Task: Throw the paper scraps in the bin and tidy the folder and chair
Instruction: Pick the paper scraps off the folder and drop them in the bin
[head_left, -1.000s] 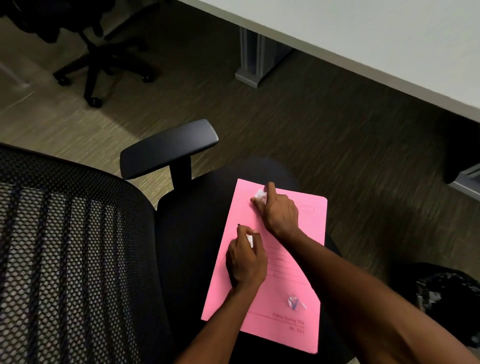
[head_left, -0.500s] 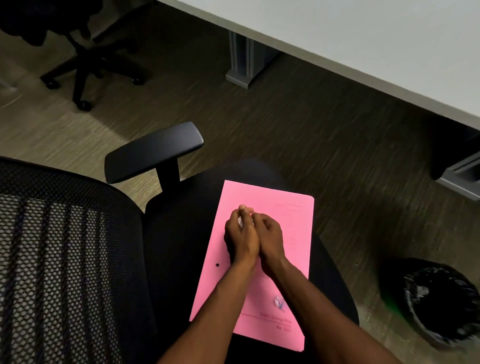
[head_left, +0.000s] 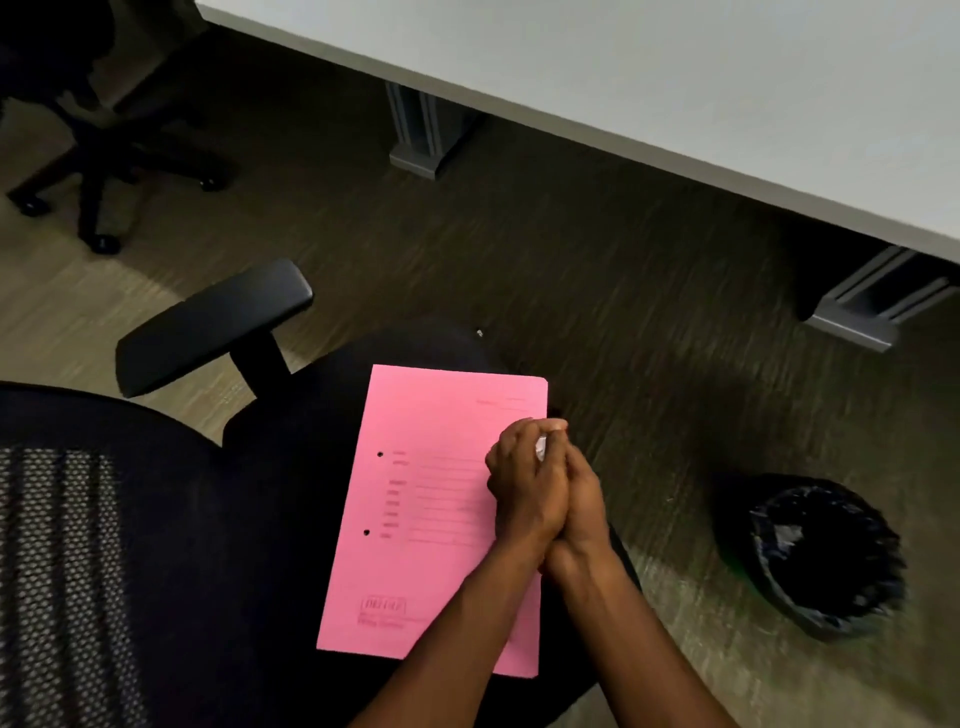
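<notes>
Seemingly paper scraps (head_left: 541, 448) pinched btwn left hand (head_left: 524, 486) & right hand (head_left: 582, 493).

We look down from head height, close over the chair (head_left: 218, 545) seat, facing forward toward the desk (head_left: 649, 88) edge and floor (head_left: 571, 270) beyond.

Pink folder (head_left: 431, 499), black mesh chair (head_left: 156, 545)

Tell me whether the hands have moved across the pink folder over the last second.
Yes. Both hands, pressed together round the paper scraps, shifted from the pink folder's middle to its bin-side edge.
</notes>
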